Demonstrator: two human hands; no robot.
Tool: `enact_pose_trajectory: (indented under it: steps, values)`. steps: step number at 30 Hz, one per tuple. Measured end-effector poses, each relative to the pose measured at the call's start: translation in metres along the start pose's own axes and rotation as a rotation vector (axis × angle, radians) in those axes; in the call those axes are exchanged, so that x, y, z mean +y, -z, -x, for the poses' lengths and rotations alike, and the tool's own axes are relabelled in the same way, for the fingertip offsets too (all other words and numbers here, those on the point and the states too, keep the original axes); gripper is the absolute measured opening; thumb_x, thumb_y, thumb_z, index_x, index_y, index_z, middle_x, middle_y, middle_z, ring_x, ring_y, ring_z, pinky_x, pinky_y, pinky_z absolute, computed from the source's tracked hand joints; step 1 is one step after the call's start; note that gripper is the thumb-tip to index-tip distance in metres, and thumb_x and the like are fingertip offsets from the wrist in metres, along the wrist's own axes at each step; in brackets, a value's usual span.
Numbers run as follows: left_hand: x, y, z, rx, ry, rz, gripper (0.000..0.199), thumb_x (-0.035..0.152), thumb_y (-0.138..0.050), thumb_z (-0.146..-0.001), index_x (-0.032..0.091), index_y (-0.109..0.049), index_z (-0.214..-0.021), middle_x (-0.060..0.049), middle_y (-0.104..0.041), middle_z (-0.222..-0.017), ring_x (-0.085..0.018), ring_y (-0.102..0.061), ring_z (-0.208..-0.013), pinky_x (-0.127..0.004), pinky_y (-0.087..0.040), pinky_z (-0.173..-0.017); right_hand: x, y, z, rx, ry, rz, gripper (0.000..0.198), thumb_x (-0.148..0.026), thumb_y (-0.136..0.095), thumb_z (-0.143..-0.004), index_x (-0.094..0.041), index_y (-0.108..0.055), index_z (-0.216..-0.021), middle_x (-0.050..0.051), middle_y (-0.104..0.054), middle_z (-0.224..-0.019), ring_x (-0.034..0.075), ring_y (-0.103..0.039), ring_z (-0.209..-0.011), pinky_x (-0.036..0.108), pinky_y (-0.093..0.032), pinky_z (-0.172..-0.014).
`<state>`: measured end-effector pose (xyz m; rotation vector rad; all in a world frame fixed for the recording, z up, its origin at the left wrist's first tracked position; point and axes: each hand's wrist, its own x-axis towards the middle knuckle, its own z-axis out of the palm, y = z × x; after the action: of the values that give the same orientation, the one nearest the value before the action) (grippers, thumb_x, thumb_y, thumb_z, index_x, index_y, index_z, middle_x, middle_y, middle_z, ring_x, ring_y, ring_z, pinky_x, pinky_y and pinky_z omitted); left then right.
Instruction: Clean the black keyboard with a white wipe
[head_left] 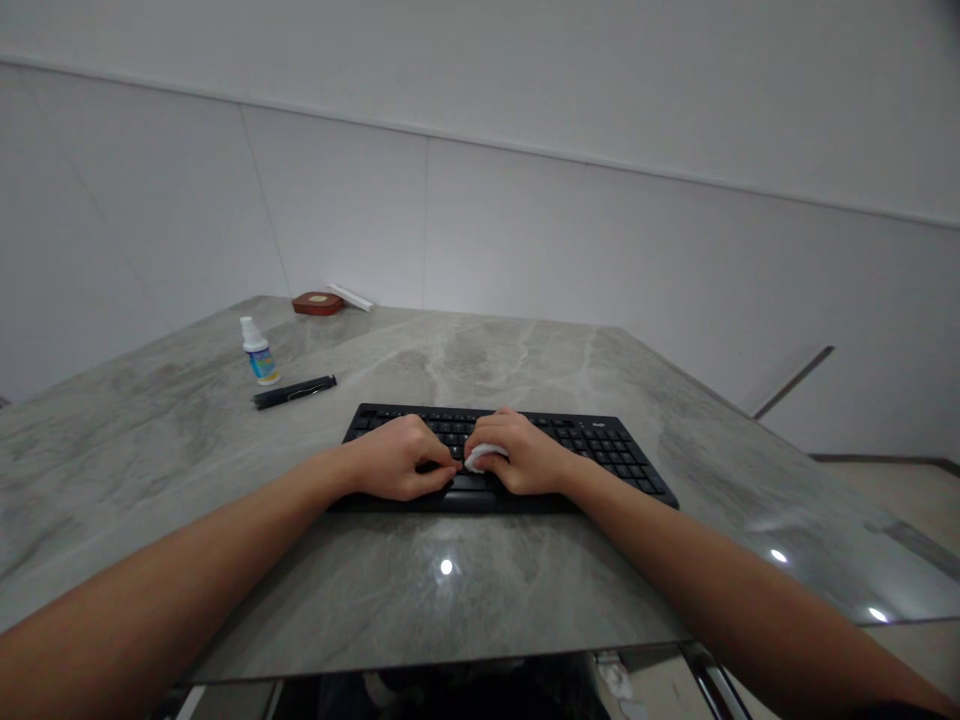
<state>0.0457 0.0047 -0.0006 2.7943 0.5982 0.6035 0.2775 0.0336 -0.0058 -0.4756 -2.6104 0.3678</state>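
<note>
Head view: clutching a white wad [484, 452] in the right hand [525, 455] over the keyboard [619, 452] on the table [555, 360]; pinching the left hand [399, 458] narrow alongside, contents impossible to tell. Probably handling something soft and light, best gripping its bunched middle.

Bare forearms [247, 545], bare fingers [489, 433] — dark sleeve edge [892, 711], right arm [712, 560]

Dim light, glare spots on tabletop [525, 355]

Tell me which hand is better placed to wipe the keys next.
Probably the right hand: it holds the white wad over the black keyboard; no wad shows in the left hand.
</note>
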Motion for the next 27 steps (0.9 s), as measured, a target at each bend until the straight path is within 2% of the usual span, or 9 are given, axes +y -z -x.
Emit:
enact_pose_trajectory:
  steps: [3, 11, 16, 27]
  values:
    - [0.0000, -0.0003, 0.0003, 0.008, 0.001, 0.010, 0.026, 0.019, -0.052, -0.093, 0.015, -0.075, -0.080, -0.004, -0.071, -0.062, -0.012, -0.062, -0.051, -0.022, -0.040, -0.052, 0.0031, -0.0001, -0.0004, 0.018, -0.088, 0.058, 0.012, -0.011, -0.067, -0.082, -0.016, -0.067, -0.093, 0.005, -0.074, -0.093, 0.021, -0.067, -0.089, 0.036, -0.039, -0.082]
    - [-0.0003, -0.0011, 0.0007, 0.056, -0.027, 0.019, 0.024, 0.018, -0.054, -0.092, 0.016, -0.075, -0.081, -0.003, -0.069, -0.059, -0.011, -0.059, -0.049, -0.021, -0.041, -0.051, 0.0077, -0.0004, -0.0007, 0.090, -0.173, 0.143, 0.009, -0.011, -0.066, -0.083, -0.017, -0.068, -0.090, 0.005, -0.075, -0.089, 0.021, -0.067, -0.085, 0.038, -0.038, -0.086]
    - [-0.0011, -0.0011, 0.0006, 0.035, -0.019, 0.028, 0.024, 0.018, -0.054, -0.092, 0.016, -0.074, -0.080, -0.003, -0.069, -0.060, -0.012, -0.060, -0.049, -0.022, -0.040, -0.051, 0.0029, -0.0009, -0.0006, 0.030, -0.087, 0.050, 0.008, -0.010, -0.066, -0.083, -0.017, -0.066, -0.085, 0.004, -0.073, -0.086, 0.019, -0.066, -0.083, 0.036, -0.040, -0.083]
    - [0.0000, 0.0000, 0.0000, 0.011, -0.011, 0.011, 0.028, 0.019, -0.052, -0.092, 0.014, -0.073, -0.074, -0.004, -0.067, -0.057, -0.012, -0.059, -0.049, -0.023, -0.039, -0.051, 0.0009, -0.0006, -0.0004, 0.038, 0.000, -0.006, 0.012, -0.005, -0.065, -0.079, -0.016, -0.066, -0.082, 0.005, -0.072, -0.084, 0.019, -0.066, -0.081, 0.035, -0.043, -0.081]
